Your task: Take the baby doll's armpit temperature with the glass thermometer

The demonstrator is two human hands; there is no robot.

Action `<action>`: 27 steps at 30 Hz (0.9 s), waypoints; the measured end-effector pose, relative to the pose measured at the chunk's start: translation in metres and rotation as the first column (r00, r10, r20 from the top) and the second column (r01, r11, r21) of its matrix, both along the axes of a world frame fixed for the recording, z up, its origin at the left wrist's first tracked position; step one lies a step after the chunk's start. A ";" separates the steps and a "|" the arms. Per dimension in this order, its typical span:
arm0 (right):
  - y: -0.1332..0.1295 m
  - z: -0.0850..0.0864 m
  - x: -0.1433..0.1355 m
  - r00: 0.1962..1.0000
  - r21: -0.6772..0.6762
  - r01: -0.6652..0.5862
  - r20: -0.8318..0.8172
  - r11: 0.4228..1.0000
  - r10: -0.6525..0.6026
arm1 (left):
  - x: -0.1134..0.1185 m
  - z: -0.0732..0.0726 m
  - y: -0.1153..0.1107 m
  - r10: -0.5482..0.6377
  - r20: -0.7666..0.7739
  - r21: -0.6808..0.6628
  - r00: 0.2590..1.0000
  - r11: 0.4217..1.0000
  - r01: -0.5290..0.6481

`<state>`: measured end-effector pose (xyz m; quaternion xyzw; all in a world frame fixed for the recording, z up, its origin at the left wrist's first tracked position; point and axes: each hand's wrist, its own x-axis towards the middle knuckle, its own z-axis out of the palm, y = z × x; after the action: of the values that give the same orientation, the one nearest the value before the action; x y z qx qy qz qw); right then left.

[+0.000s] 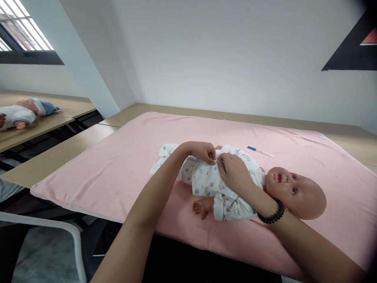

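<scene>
A baby doll (297, 192) lies on its back on a pink blanket (118, 177), head to the right, in a white patterned top (206, 179) and matching trousers (186, 169). Over the front of the top, my left hand (203, 152) is closed in a pinch on a thin white tie string (217, 160). My right hand (235, 173), a black beaded bracelet at its wrist, lies on the doll's chest with its fingers pinched on the same string. Part of the top is hidden beneath my hands.
Behind the doll lies a thermometer-like stick (260, 151) with a blue end. A second doll (22, 112) rests on another table at the left. A wall (220, 59) rises behind the wooden table (118, 118); a white chair frame (73, 232) stands lower left.
</scene>
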<state>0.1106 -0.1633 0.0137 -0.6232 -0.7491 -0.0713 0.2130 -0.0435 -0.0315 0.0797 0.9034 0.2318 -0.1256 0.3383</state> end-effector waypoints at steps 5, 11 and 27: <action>-0.002 0.001 -0.002 0.999 -0.007 0.017 -0.027 1.000 -0.018 | -0.001 -0.001 0.003 0.031 0.008 -0.074 1.000 0.997 -0.030; -0.002 0.001 -0.003 0.999 -0.016 0.023 -0.043 1.000 -0.023 | -0.004 0.002 0.003 0.027 0.015 -0.133 1.000 0.991 -0.025; -0.001 0.010 -0.001 0.998 -0.137 -0.019 -0.070 0.990 0.009 | 0.008 0.004 -0.011 0.055 -0.103 0.043 0.993 0.998 -0.051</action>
<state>0.1097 -0.1647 0.0233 -0.6332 -0.7488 0.0036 0.1957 -0.0356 -0.0426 0.0835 0.8958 0.2755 -0.1589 0.3105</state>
